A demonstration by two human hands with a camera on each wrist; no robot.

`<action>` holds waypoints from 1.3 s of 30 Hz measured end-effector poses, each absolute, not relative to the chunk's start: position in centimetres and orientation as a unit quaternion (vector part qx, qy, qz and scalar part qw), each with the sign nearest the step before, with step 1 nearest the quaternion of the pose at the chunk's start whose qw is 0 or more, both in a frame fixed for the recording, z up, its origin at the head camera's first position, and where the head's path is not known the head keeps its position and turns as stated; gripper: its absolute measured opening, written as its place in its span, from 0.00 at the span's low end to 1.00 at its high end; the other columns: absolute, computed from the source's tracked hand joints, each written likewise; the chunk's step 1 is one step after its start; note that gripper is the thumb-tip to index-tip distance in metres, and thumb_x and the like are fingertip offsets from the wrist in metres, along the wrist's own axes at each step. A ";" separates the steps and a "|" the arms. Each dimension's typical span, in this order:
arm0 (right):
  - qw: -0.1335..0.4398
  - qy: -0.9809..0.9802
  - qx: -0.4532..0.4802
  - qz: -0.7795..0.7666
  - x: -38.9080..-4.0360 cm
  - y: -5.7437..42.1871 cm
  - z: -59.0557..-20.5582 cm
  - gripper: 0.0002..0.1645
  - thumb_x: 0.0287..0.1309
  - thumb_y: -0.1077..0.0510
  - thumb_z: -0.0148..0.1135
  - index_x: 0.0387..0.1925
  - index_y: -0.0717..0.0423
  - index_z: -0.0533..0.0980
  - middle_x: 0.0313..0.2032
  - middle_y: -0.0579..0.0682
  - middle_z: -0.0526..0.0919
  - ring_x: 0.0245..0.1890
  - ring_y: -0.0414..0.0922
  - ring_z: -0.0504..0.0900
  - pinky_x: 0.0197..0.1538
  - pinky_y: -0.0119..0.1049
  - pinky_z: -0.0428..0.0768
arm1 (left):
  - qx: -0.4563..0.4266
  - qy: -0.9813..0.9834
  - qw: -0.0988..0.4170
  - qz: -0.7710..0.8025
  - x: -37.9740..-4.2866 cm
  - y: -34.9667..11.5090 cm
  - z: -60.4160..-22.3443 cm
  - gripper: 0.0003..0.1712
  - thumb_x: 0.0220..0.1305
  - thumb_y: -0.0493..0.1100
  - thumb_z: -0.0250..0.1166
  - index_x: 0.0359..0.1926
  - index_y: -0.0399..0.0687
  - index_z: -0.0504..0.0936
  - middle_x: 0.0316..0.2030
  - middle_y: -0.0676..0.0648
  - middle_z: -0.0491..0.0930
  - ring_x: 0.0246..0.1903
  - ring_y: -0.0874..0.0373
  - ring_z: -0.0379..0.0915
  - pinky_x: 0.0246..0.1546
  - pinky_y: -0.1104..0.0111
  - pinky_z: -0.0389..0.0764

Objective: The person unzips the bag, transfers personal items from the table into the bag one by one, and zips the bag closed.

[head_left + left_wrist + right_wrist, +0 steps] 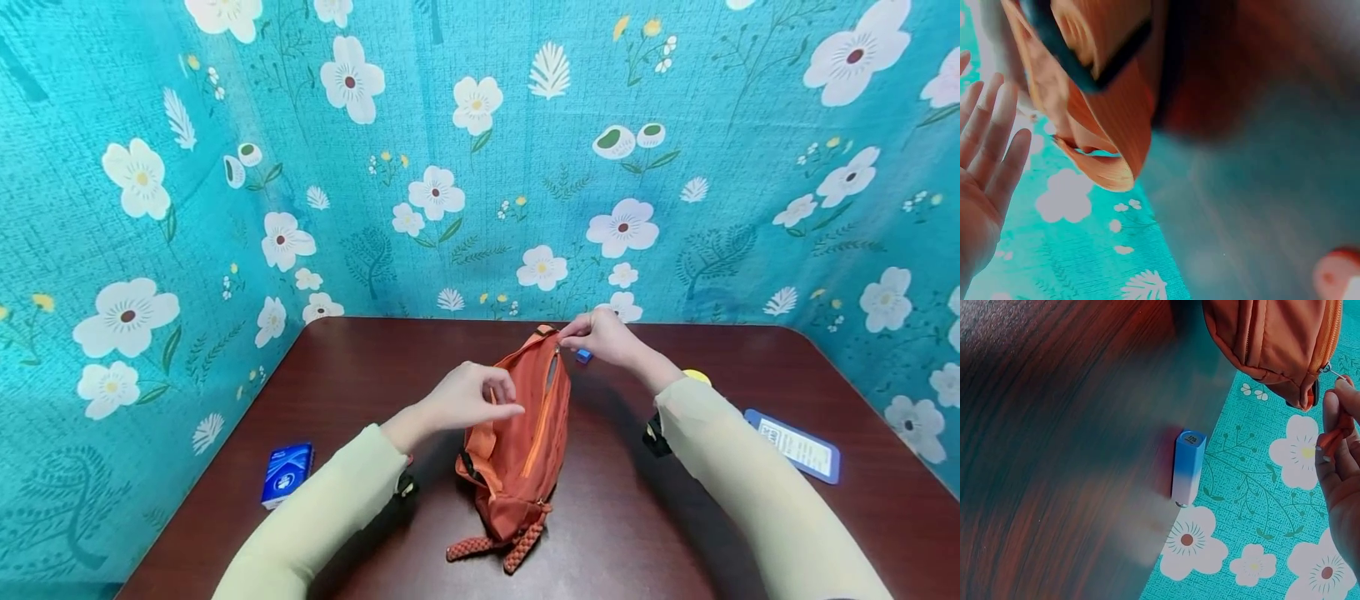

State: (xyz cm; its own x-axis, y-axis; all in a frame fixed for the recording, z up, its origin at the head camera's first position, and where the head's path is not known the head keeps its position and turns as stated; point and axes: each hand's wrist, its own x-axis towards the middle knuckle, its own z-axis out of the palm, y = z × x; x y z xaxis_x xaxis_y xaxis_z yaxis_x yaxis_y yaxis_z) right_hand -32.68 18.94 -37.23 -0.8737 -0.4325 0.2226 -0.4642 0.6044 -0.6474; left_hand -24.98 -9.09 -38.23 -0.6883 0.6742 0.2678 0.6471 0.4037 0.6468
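An orange-red zippered bag (517, 425) stands on the table, its long zipper partly open along the top. At its far end my right hand (603, 336) pinches the zipper's cord pull (1334, 439), which hangs from a metal slider in the right wrist view. Over the near left side of the bag hovers my left hand (468, 396), holding nothing. Its fingers (991, 125) look extended beside the orange fabric in the left wrist view. Two braided pulls (521, 546) trail from the bag's near end.
Beyond the bag stands a small blue-and-white box (1188, 467). A blue tissue pack (287, 472) lies at the left. On the right are a blue-framed card (798, 446) and a yellow round thing (697, 377) partly behind the right arm. Floral cloth (480, 208) hangs around the table.
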 end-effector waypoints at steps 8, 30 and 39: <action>0.031 -0.890 0.256 0.376 -32.6 18.7 -37.5 0.06 0.58 0.63 0.67 0.36 0.62 0.86 0.31 0.51 0.86 0.29 0.45 0.81 0.30 0.35 0.76 | 0.351 0.869 0.020 0.348 -28.1 -6.6 -38.8 0.13 0.60 0.57 0.68 0.27 0.57 0.81 0.20 0.59 0.79 0.20 0.64 0.74 0.26 0.70 0.75; 0.033 -0.884 0.250 0.394 -32.2 18.3 -37.7 0.05 0.59 0.63 0.67 0.36 0.61 0.86 0.27 0.55 0.83 0.19 0.43 0.76 0.23 0.34 0.74 | 0.288 0.925 -0.003 0.246 -29.5 -3.6 -40.2 0.19 0.58 0.66 0.64 0.22 0.60 0.82 0.16 0.62 0.75 0.21 0.63 0.70 0.23 0.69 0.71; 0.022 -0.881 0.248 0.402 -31.9 18.6 -37.8 0.07 0.59 0.63 0.66 0.38 0.62 0.85 0.29 0.57 0.84 0.20 0.43 0.76 0.25 0.37 0.76 | 0.297 0.925 -0.003 0.238 -29.4 -3.9 -40.9 0.09 0.55 0.53 0.65 0.24 0.57 0.78 0.15 0.59 0.72 0.20 0.62 0.69 0.20 0.70 0.68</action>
